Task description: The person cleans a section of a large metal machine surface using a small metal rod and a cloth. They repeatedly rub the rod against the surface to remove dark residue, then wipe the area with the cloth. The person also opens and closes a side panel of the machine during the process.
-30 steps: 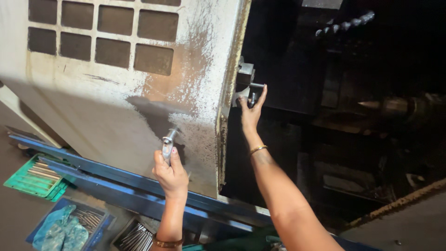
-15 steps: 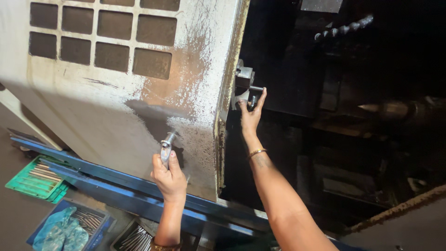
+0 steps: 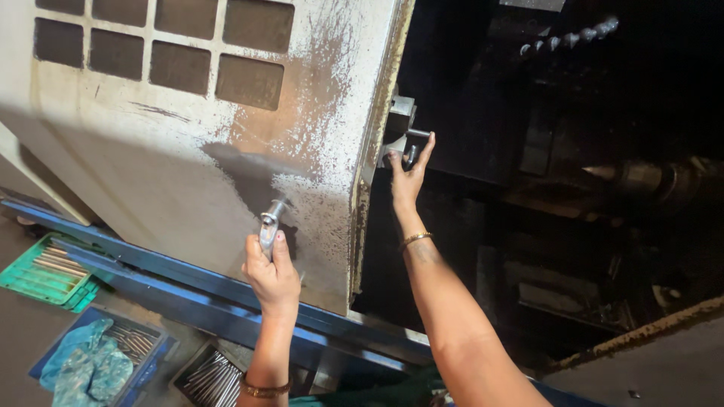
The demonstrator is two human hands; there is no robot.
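The left hand (image 3: 271, 275) is closed around a short metal tool (image 3: 268, 224), holding it in front of the worn, pale machine door (image 3: 151, 151). The tool's long axis runs up and a little to the right, its free tip pointing toward the door's rubbed, bare patch; the lower end is hidden inside the fist.

The right hand (image 3: 407, 173) reaches up past the door's right edge, fingers and thumb pinched on a small dark handle (image 3: 413, 147) fixed to a grey block (image 3: 400, 117) on that edge. Right of the edge the machine's inside (image 3: 588, 226) is a wide, dark opening, with a spindle-like part dimly seen far right; there is open room around the right forearm.

Below the door runs a blue rail (image 3: 151, 279). Under it, at lower left, a green tray (image 3: 45, 271) holds thin metal rods laid side by side, a blue bin (image 3: 154, 354) holds a crumpled blue cloth (image 3: 87, 369) and more rods, and a dark tray (image 3: 211, 380) holds a further bundle of rods
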